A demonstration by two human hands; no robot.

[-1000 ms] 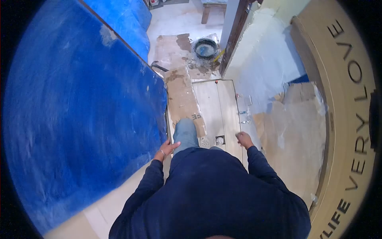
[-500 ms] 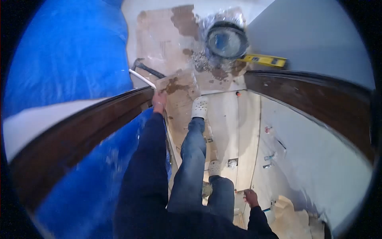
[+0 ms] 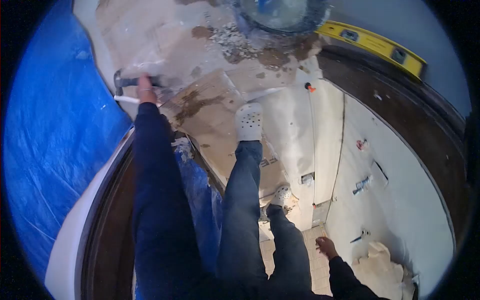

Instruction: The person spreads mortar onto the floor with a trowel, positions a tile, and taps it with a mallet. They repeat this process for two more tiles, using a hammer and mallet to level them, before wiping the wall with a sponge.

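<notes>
My left hand (image 3: 145,90) reaches far forward and is closed over the handle of a hammer (image 3: 120,82), whose dark head points left. The handle's far end is blurred. Just below it a white stick or tube (image 3: 127,99) lies partly behind my wrist. My right hand (image 3: 326,246) hangs low at the right, fingers loosely bent and apart, with nothing visible in it. It is above a tiled floor (image 3: 267,252). My feet, in white perforated clogs (image 3: 249,122), stand on brown floor covering (image 3: 210,100).
A bucket (image 3: 280,17) stands at the top, with grey rubble (image 3: 232,42) beside it. A yellow spirit level (image 3: 375,45) lies along the right. Blue plastic sheeting (image 3: 55,130) covers the left. Dark wood trim (image 3: 395,115) edges the opening. Crumpled brown paper (image 3: 380,265) is at lower right.
My left hand has gone forward from beside the wood trim to the hammer handle. My view has shifted forward and closer to the floor. The right hand stays low at the right.
</notes>
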